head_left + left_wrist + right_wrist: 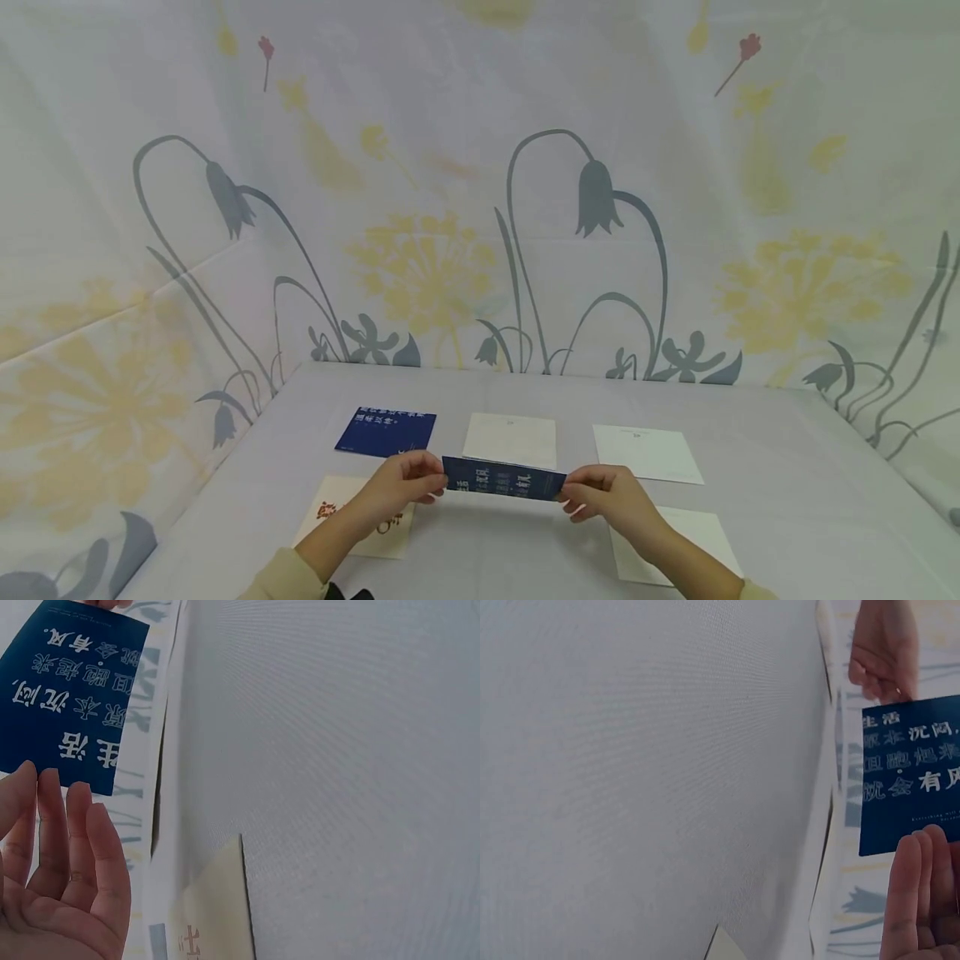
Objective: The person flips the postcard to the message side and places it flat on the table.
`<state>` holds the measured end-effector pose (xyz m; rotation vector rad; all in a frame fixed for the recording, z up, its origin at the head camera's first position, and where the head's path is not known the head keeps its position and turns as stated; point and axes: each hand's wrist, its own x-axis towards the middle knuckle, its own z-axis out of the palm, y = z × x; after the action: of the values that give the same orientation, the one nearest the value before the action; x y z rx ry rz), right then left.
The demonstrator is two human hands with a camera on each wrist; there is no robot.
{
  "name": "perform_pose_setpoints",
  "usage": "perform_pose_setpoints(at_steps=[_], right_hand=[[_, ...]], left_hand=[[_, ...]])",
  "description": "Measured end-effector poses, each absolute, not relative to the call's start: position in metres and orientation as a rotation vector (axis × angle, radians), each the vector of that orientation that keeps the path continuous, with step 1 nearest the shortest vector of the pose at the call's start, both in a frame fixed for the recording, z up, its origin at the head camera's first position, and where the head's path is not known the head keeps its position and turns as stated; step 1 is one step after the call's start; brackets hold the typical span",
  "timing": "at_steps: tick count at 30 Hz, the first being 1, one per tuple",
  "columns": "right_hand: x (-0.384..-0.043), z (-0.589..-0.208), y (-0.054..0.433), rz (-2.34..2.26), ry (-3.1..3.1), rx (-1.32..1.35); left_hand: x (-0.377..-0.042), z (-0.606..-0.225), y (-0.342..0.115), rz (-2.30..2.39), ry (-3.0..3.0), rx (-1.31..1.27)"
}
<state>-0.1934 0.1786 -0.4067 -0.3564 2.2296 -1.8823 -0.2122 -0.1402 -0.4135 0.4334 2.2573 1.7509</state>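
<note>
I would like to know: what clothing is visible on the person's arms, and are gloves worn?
No gloves are worn: the left hand and the right hand are both bare. The left sleeve is pale beige and looks plain, ending on the forearm. Of the right sleeve, only a small beige edge shows.

My card (504,478) looks like smooth, matt paper; the tabletop (510,546), matt, finely textured. My sleeve (283,577) and the curtain (450,108) look like cloth.

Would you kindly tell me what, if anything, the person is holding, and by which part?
A dark blue rectangular card with white lettering, held at opposite edges: the left hand grips its left edge, the right hand its right.
</note>
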Motion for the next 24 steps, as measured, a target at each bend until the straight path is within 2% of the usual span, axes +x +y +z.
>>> perform_pose_setpoints(at_steps=[10, 24], right_hand=[[-0.1912, -0.4077, 0.184, -1.943, 2.081, -0.454], [-0.1907, -0.4102, 0.1792, -1.895, 2.128, -0.339]], left_hand=[[-0.2148, -0.4184, -0.1467, 1.753, 2.198, 0.438], [-0.2112, -0.4162, -0.1444, 1.863, 1.993, 0.25]])
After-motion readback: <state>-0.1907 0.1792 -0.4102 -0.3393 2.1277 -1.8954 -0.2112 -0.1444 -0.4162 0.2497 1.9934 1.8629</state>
